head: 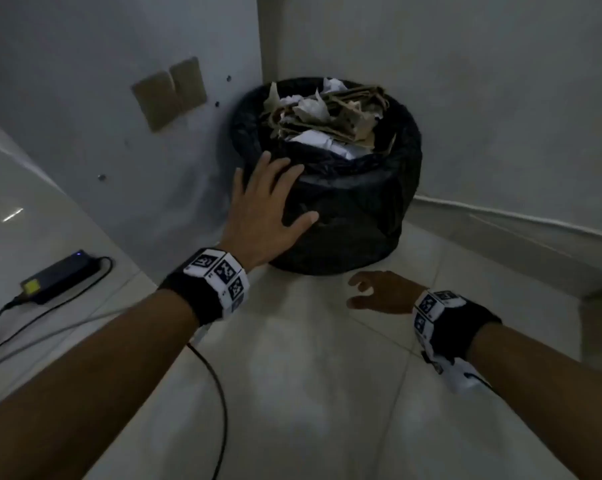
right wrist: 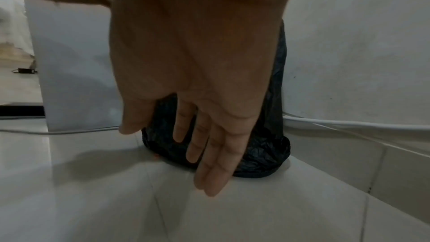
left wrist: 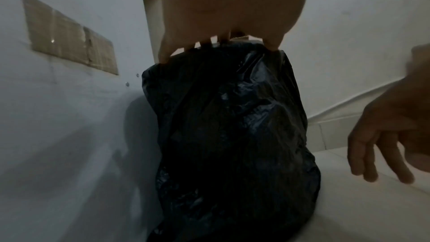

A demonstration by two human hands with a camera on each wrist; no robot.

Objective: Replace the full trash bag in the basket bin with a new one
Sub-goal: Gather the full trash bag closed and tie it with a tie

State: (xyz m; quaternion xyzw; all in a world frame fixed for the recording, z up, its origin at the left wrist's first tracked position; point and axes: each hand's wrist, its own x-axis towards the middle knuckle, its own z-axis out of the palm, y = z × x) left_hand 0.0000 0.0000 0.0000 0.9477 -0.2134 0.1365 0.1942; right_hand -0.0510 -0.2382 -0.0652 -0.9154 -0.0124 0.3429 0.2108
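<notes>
At the far left of the head view, a black power brick (head: 58, 276) with a yellow label lies on the shiny white tile floor (head: 310, 375). The writing on the label is too small to read. A thin black cable (head: 219, 403) runs over the tiles near the lower middle.

Higher up on the left, two tan flat patches (head: 169, 93) are stuck on the gray wall (head: 84, 64).

The left hand (head: 264, 206) is in the middle of the frame. Its fingers are straight and spread wide. It holds nothing. The fingertips (left wrist: 166, 56) are right at the top edge of the black trash bag (head: 348, 216), but it is hard to tell if they press on it. A black wrist band (head: 209, 289) with black and white square marks sits on the wrist.

The round bin stands in the corner, top middle of the frame. The crinkly, shiny bag is pulled down over its outside, so the basket itself is hidden. Torn brown cardboard (head: 344, 112) and crumpled white paper (head: 313, 107) fill it to the top.

The right hand (head: 379, 294) is lower right, near the bottom of the bin. Its fingers (right wrist: 209, 154) hang loose and nearly straight, holding nothing.
</notes>
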